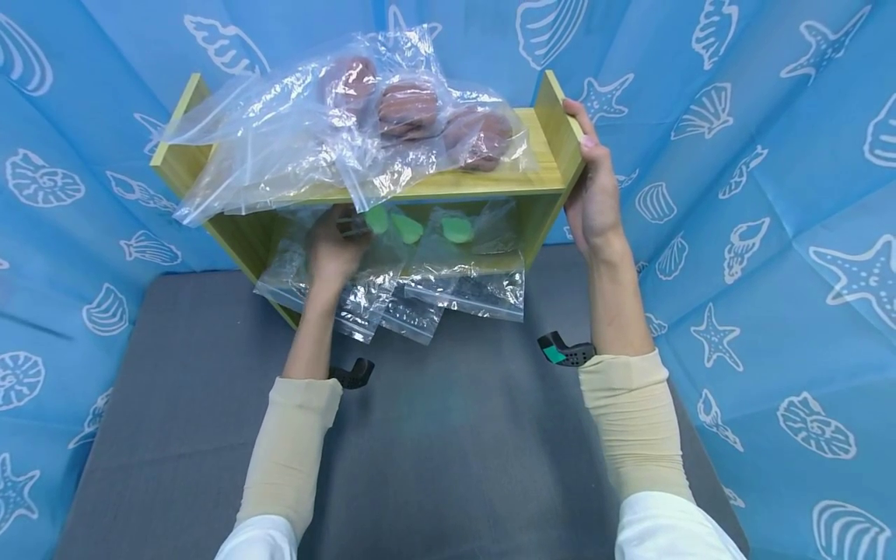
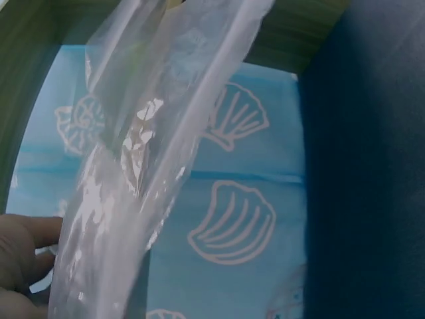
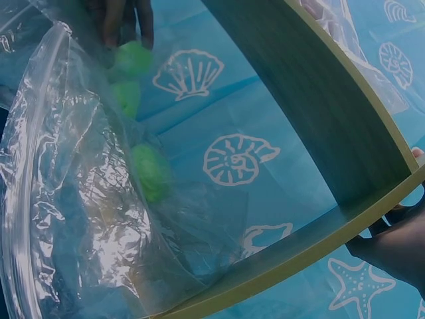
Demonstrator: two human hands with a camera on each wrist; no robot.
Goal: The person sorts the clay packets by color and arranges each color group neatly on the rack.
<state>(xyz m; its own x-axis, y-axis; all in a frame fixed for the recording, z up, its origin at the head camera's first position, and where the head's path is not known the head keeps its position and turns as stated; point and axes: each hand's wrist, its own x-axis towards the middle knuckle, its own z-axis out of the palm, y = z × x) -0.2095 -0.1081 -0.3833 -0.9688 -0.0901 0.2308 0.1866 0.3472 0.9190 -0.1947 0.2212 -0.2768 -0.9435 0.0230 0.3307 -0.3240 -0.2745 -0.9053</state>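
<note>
The left hand (image 1: pixel 334 247) reaches into the lower compartment of the wooden shelf (image 1: pixel 553 167), fingers curled on a clear bag of green pieces (image 1: pixel 392 233). The right hand (image 1: pixel 593 194) grasps the shelf's right wall. Bags of brown items (image 1: pixel 409 109) lie on top.

Three views, one shelf

Head camera looked down on the wooden shelf (image 1: pixel 448 187); both wrist cameras sat close, sharing its lower compartment's clear bags (image 3: pixel 86 219).
</note>
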